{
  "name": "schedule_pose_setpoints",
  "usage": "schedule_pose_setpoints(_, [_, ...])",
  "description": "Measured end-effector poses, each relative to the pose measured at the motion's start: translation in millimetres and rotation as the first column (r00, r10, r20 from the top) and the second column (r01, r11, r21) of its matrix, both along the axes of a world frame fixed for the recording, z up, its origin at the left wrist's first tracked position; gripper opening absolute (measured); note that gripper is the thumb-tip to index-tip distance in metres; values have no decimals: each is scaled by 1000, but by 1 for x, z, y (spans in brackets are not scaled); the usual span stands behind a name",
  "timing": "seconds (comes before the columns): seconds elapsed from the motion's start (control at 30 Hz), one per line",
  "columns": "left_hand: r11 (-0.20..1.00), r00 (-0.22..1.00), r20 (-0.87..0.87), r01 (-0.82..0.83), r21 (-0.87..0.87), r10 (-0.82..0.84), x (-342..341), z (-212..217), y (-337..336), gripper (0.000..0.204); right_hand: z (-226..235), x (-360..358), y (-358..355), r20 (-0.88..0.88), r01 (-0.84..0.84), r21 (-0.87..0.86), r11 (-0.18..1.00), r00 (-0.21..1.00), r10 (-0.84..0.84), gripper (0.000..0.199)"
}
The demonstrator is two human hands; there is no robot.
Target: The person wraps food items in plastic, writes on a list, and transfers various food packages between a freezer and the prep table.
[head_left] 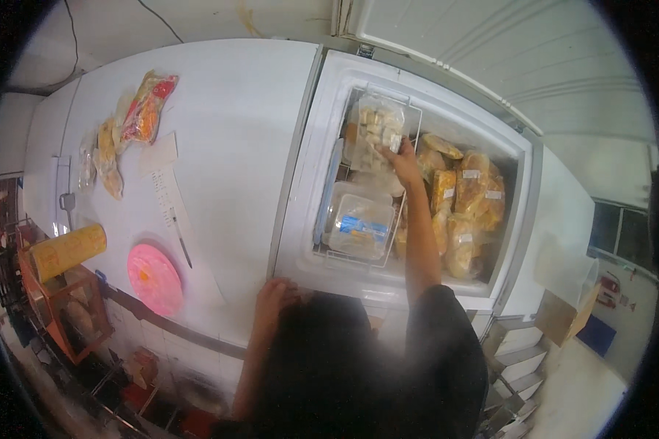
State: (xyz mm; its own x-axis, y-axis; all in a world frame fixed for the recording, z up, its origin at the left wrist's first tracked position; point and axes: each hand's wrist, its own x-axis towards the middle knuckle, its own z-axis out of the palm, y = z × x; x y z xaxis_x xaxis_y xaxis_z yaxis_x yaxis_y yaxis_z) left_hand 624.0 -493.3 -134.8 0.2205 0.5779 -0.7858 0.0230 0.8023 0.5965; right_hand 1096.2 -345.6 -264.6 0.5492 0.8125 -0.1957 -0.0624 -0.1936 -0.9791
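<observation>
An open white chest freezer (307, 183) lies before me. My right hand (403, 162) reaches into it, fingers closed on the edge of a clear plastic bag of pale chunks (377, 121). That bag lies at the far end of a white wire basket (419, 121). Nearer in the basket is a clear plastic container (340, 205) with a blue-and-yellow packet (364, 228) on or in it. At the near left corner of the freezer, my left hand (274, 296) has its fingers bent over the rim.
Bagged yellowish food (472, 183) with white labels fills the right of the freezer. The raised lid (490, 51) stands behind. Left, a white top carries food packets (148, 110), a paper strip (170, 197), a pen (181, 241), a pink round item (154, 278) and a yellow roll (69, 252).
</observation>
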Motion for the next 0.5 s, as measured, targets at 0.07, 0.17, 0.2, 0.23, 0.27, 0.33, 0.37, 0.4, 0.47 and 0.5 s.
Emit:
schedule_pose_setpoints(0.07, [999,999,-25,35,4,-35,-1,2,4,35,37,0,-23,-238,-167,-3,986,958,161,47])
schedule_pose_setpoints(0.17, [998,997,-21,68,-1,-68,7,2,6,35,57,-12,-50,-518,-77,114,990,846,126,53])
schedule_pose_setpoints(0.2, [998,998,3,58,-6,-58,9,2,7,36,62,-10,-51,-515,-76,113,991,848,124,53])
schedule_pose_setpoints(0.23, [998,998,4,58,-4,-58,14,7,10,36,67,-9,-52,-498,-108,78,991,857,133,51])
schedule_pose_setpoints(0.27, [999,999,16,50,5,-50,19,16,12,36,72,-12,-52,-485,-143,41,989,863,145,48])
schedule_pose_setpoints(0.33, [999,999,26,38,16,-38,18,21,9,36,92,-12,-41,-52,-261,-63,963,965,258,51])
schedule_pose_setpoints(0.37, [999,999,25,40,25,-40,15,20,7,37,99,-12,-34,382,-311,-204,928,848,368,54])
schedule_pose_setpoints(0.4, [999,999,23,39,34,-40,11,19,4,37,85,-12,-31,380,-318,-200,927,847,373,54])
schedule_pose_setpoints(0.47, [997,998,17,64,44,-65,7,13,1,38,37,1,-31,825,-254,-436,863,269,496,58])
schedule_pose_setpoints(0.5, [996,997,0,75,46,-76,1,12,-3,39,21,2,-25,741,-270,-560,783,260,620,53])
